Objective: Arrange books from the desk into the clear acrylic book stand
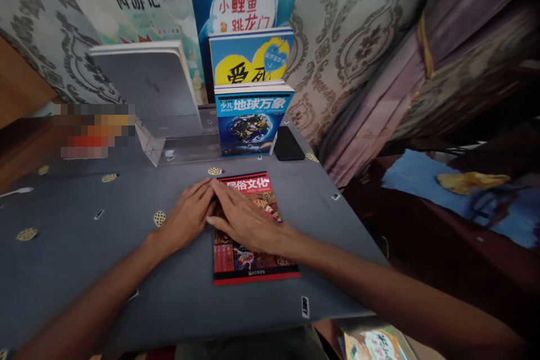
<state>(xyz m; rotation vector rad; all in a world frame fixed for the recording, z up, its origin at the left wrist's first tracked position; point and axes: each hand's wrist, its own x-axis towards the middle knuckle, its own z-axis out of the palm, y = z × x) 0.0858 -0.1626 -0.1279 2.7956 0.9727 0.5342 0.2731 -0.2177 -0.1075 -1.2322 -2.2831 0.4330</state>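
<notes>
A red paperback book (257, 270) lies flat on the grey table, its front cover facing up. Across its upper left part rests my right hand (247, 219), fingers stretched out and thumb apart. My left hand (192, 211) lies at the book's left edge, its fingers extended so that the tips meet those of the right hand near the top left corner. Neither hand visibly grips anything. Both hands hide part of the cover's title and picture.
Behind the book, a clear acrylic stand (189, 149) holds a blue earth book (248, 124), a yellow-and-blue book (253, 59) and a grey-covered book (156, 90). Taller books lean on the wall. A black phone (289, 143) lies right of the stand. A purple curtain (363, 107) hangs beyond the table's right edge.
</notes>
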